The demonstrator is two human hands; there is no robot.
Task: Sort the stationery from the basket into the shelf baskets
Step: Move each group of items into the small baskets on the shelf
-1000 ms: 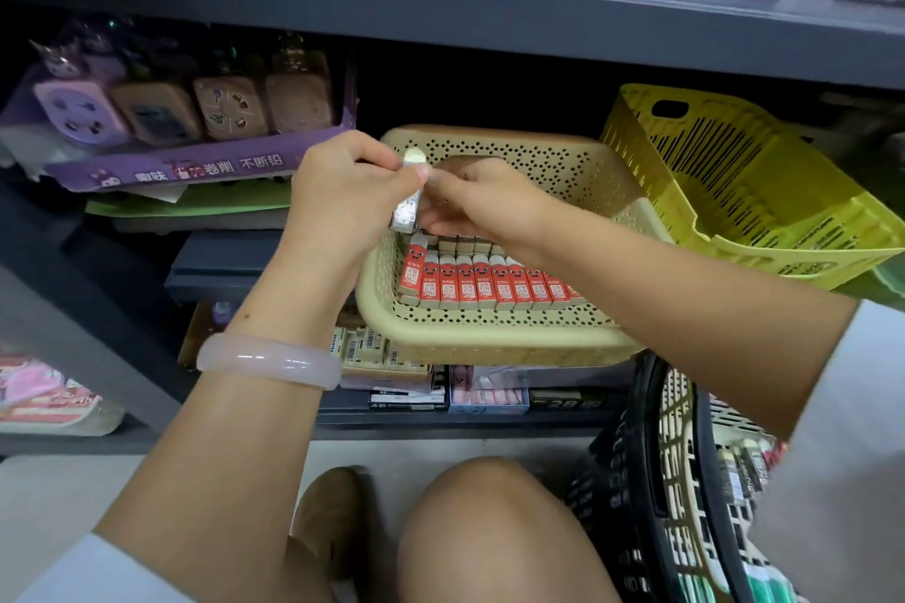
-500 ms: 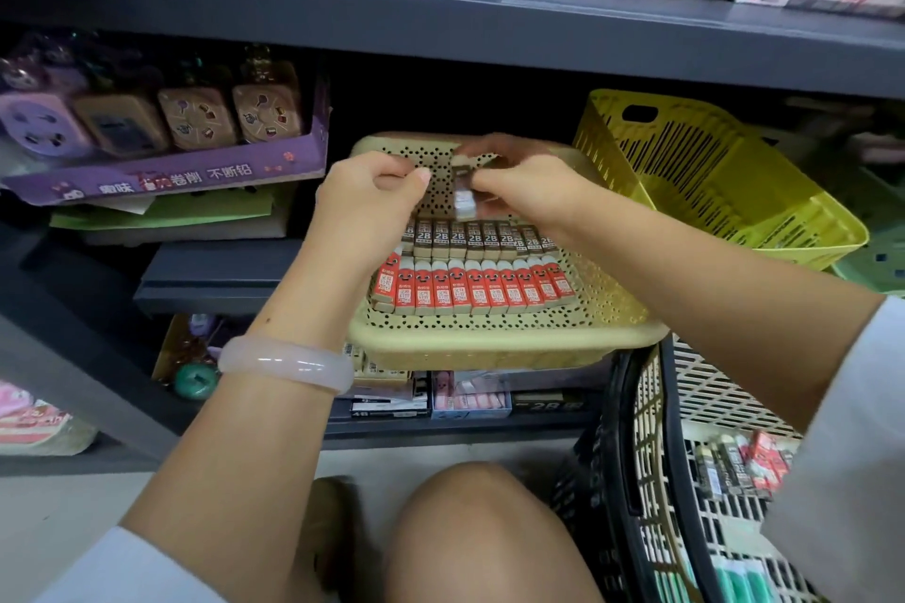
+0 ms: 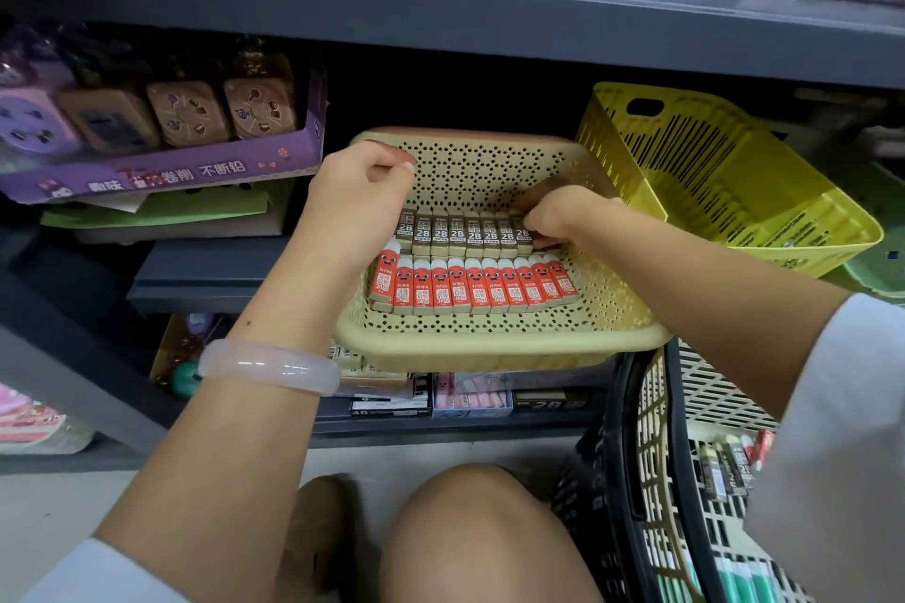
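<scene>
Two rows of erasers (image 3: 472,264) lay in beige basket (image 3: 489,348), right hand (image 3: 558,215) pinched the end brown eraser (image 3: 523,235), left hand (image 3: 362,191) hovered with fingers curled on nothing visible.

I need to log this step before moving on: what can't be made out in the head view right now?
- Right hand: fingertips curl over the end of the brown 2B row; any held item is hidden.
- Left hand: curled; contents hidden.
- Floor basket: cut off by the frame edge, partly behind the right sleeve.
- Small print on the red packs: too small.
</scene>
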